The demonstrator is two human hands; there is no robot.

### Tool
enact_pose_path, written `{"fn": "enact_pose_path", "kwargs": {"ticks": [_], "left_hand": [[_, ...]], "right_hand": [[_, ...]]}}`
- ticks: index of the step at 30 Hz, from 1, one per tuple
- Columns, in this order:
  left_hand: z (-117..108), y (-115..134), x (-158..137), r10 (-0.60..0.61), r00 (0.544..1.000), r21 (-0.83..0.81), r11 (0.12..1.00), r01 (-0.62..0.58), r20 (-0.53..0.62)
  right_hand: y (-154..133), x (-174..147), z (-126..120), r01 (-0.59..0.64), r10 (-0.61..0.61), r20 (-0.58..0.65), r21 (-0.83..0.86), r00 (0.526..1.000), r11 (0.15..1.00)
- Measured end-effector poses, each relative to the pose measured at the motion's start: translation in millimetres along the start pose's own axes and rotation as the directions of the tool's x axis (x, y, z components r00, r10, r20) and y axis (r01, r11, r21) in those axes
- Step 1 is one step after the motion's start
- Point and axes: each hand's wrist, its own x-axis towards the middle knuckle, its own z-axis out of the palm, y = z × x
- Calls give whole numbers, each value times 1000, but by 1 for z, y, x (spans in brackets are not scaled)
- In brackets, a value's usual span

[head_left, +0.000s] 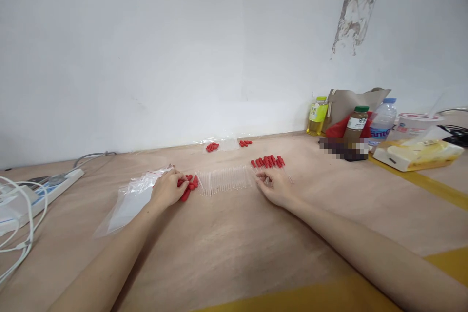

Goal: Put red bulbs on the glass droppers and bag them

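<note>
My left hand (170, 188) is closed at a small pile of red rubber dropper bulbs (191, 185), with a red bulb between thumb and fingers. Beside the pile, thin clear glass tubes (223, 180) lie in a long row, side by side. At the row's right end my right hand (276, 186) curls its fingers toward the thumb; whatever it pinches is too small to make out. Just behind it lie several tubes fitted with red bulbs, as finished-looking droppers (269, 161), partly hidden by the hand.
Clear zip bags (133, 200) lie left, near a white power strip (54, 195) with cables. Bags with red bulbs (212, 147) lie along the wall. Back right stand a yellow drink bottle (317, 116), a brown drink bottle (356, 126), a water bottle (383, 119) and a tissue pack (419, 155).
</note>
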Motion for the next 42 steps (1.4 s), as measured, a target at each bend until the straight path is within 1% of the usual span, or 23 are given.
{"fn": "enact_pose_path", "kwargs": {"ticks": [2,4,6,7,8,10,12,13,15,17,20,23,25,30,33,35,38,40,42], "left_hand": [[-6,4,2,-3,999,-23,1000,2,-54],[-13,15,2,3,991,-89,996,-15,-135],[-15,34,-3,10,977,-236,970,-62,-214],[-13,45,-7,3,974,-343,935,-84,-228],[-10,57,-13,5,974,-444,890,-108,-227],[3,80,-26,53,986,-617,775,-139,-156],[18,97,-39,96,991,-731,668,-136,-97],[24,102,-43,140,988,-760,636,-134,-57],[32,107,-49,212,977,-783,608,-134,-3],[35,106,-50,252,967,-775,614,-147,16],[34,104,-48,278,960,-760,627,-171,14],[32,104,-48,294,956,-764,620,-178,17],[31,106,-49,296,955,-775,609,-167,26],[31,106,-49,272,961,-811,572,-124,45],[32,106,-49,262,964,-815,568,-115,46],[33,106,-50,258,964,-821,564,-94,67],[32,107,-52,288,954,-826,556,-92,87],[31,107,-53,317,945,-806,578,-126,79],[29,107,-54,337,939,-763,624,-169,68]], "right_hand": [[-2,-1,1,16,-16,5,0,1000,1000],[-5,-2,0,37,-37,10,-1,999,999],[-8,-2,-2,65,-65,-4,-3,998,998],[-10,-3,-3,83,-83,-10,-2,997,997],[-11,-3,-3,100,-100,-13,1,995,995],[-14,-5,-5,130,-130,-1,5,991,991],[-16,-7,-5,149,-149,26,-1,989,989],[-17,-8,-4,156,-156,40,-8,987,988],[-19,-11,-2,171,-169,77,-21,983,985],[-22,-14,0,198,-194,114,-26,974,980],[-26,-16,3,276,-270,150,-20,951,961],[-28,-16,5,366,-358,169,-18,918,930],[-28,-16,6,398,-388,174,-27,905,917],[-27,-16,6,404,-390,194,-36,900,914],[-27,-16,5,406,-394,220,-10,892,914],[-27,-14,5,395,-387,239,17,890,918],[-23,-11,4,381,-380,267,52,885,923],[-20,-9,4,398,-398,276,61,875,916],[-18,-8,4,428,-424,268,46,865,903]]}}
